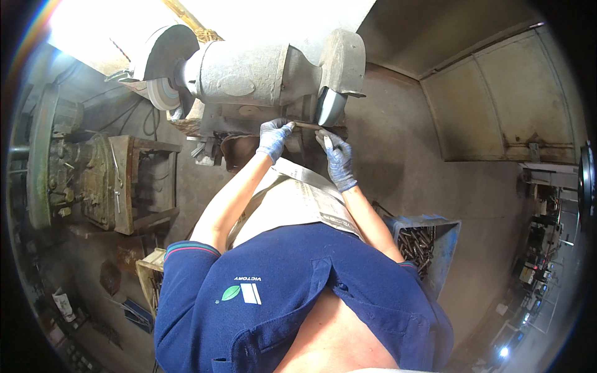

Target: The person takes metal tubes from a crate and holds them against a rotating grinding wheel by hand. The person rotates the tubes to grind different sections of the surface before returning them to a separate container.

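A slim brownish metal rod (pixel 306 125) is stretched between my gloved hands, just below the right wheel (pixel 331 108) of a grey bench grinder (pixel 242 73). My left hand (pixel 273 138) is closed on the rod's left end, fingers pinched. At its other end, my right hand (pixel 337 160) grips with thumb and fingertips. The rod's right end lies at the wheel's lower edge; whether it touches cannot be made out. Both gloves are grey-blue and worn. The grinder's left wheel (pixel 163 93) is pale and sits under a metal guard.
To my right stands a blue crate (pixel 451 248) holding many small metal parts (pixel 416 248). A greasy machine (pixel 84 177) on a frame is at the left. Light sheeting (pixel 311 196) covers my lap. Tall metal panels (pixel 510 93) rise at the far right.
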